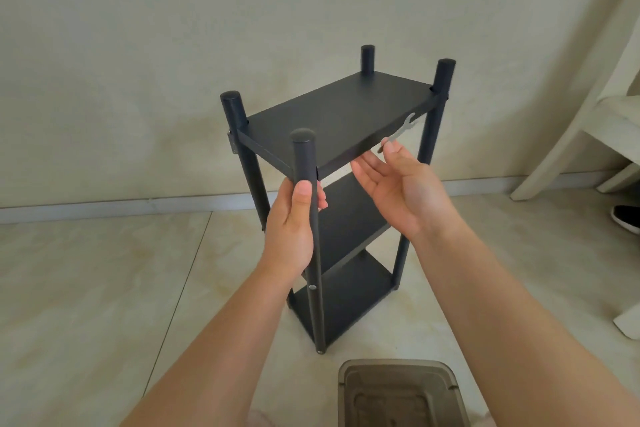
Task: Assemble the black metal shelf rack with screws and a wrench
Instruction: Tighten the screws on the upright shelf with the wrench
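Tiled floor (86, 288); black three-tier shelf rack (332, 114) upright, four round posts.

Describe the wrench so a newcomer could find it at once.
Start at the black shelf rack standing on the tiled floor. By its top shelf's near right edge, the right hand pinches the wrench at its fingertips. It is thin, flat, silver, with a forked end, unlike the black parts.

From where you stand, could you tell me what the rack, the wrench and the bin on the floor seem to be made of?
Rack: probably metal with a matte black coating; even, dull surfaces and round tube posts.
Wrench: thin, flat bare metal by its pale silvery look, though blurred.
Bin: likely translucent grey-brown plastic; smooth moulded rim with rounded corners.
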